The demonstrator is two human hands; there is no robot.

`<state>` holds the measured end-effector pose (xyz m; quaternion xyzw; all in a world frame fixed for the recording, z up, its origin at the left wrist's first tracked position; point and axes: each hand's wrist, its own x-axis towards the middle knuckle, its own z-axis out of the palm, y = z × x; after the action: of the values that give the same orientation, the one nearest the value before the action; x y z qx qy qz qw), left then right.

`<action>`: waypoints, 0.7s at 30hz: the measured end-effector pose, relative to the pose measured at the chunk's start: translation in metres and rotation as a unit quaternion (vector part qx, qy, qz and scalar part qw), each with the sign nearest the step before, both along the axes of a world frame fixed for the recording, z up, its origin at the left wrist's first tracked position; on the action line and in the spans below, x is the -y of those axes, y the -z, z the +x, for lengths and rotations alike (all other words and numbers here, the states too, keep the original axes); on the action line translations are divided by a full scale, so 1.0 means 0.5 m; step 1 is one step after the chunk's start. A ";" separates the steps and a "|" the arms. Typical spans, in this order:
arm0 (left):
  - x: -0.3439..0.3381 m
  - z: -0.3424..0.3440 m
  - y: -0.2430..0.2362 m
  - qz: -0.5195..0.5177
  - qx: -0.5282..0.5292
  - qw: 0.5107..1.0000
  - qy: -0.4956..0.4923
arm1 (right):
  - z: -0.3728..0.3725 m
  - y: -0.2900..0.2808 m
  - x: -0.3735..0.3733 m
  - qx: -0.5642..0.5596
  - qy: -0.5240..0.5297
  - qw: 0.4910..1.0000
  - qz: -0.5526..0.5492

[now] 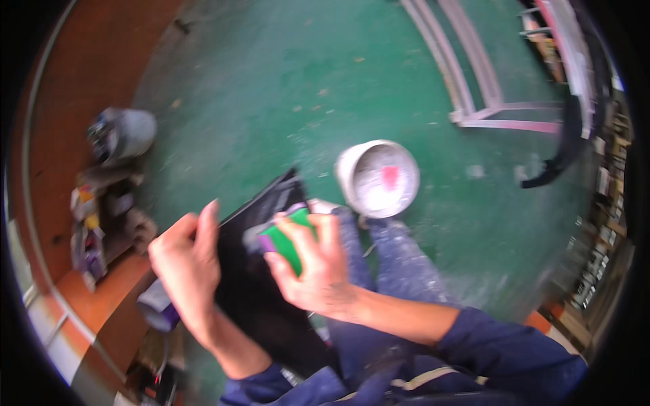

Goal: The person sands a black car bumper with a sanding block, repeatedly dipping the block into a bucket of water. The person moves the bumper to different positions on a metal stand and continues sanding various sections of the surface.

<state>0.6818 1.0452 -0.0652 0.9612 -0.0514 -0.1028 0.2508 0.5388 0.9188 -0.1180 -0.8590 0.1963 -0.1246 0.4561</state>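
A glossy black panel (244, 291) lies tilted across my lap, its upper corner pointing away from me. My left hand (186, 260) is closed round its left edge, with the thumb sticking up and the fingertips hidden. My right hand (315, 264) grips a green sanding block (288, 247) with a purple edge and holds it flat against the panel's upper part. A greyish smear (253, 238) shows on the black surface beside the block. Just beyond my knees stands a white bucket (345, 177) with whitish liquid and a pinkish-red piece inside.
Pale pinkish frame pieces (474, 84) lie on the green floor (271, 88) at the far right, near a curved black strip (572, 145). To the left, a grey bucket (135, 132) filled with things stands by an orange-brown surface (101, 54). Stacked goods (613, 196) line the right side.
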 end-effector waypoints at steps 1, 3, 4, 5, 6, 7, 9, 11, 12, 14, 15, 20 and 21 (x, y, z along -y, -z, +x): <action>-0.004 -0.002 -0.005 0.010 0.002 1.000 -0.013 | 0.022 0.003 0.008 -0.018 0.031 0.999 0.003; -0.025 0.002 0.007 0.008 0.006 1.000 -0.005 | 0.079 0.041 0.021 -0.021 0.121 0.992 0.035; -0.037 0.004 0.017 -0.005 0.008 1.000 0.002 | 0.083 0.032 0.009 -0.017 0.136 0.990 0.018; -0.046 0.008 0.030 -0.010 0.012 1.000 0.008 | 0.070 0.011 0.001 -0.046 0.097 0.994 0.024; -0.053 0.007 0.039 -0.023 0.005 1.000 0.000 | 0.053 -0.025 -0.013 -0.056 0.050 0.997 0.018; -0.062 0.007 0.040 -0.027 0.004 1.000 -0.009 | 0.032 -0.030 -0.040 -0.036 0.011 0.997 0.061; -0.062 0.007 0.062 -0.035 0.001 0.999 0.002 | 0.036 0.002 -0.016 0.010 0.014 1.000 0.018; -0.064 0.008 0.062 -0.012 0.016 1.000 0.003 | 0.096 0.028 0.012 -0.030 0.079 0.995 0.055; -0.041 0.010 0.062 -0.004 0.008 1.000 0.006 | 0.118 0.048 0.029 -0.051 0.122 0.990 0.040; -0.059 0.012 0.061 -0.010 0.002 1.000 -0.004 | 0.093 0.014 -0.003 -0.041 0.102 0.993 0.036; -0.067 0.014 0.068 -0.017 0.000 1.000 -0.008 | 0.070 -0.005 -0.024 -0.035 0.093 0.995 0.030; -0.063 0.006 0.072 -0.033 0.018 0.999 -0.006 | 0.061 0.008 -0.016 0.015 0.059 0.997 0.054; -0.060 0.009 0.069 -0.026 0.019 0.999 -0.003 | 0.102 0.024 -0.001 0.001 0.096 0.993 0.075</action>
<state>0.6862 1.0751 -0.0999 0.9561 -0.0563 -0.0826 0.2753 0.5898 0.9195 -0.1299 -0.7992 0.2863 -0.1532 0.5057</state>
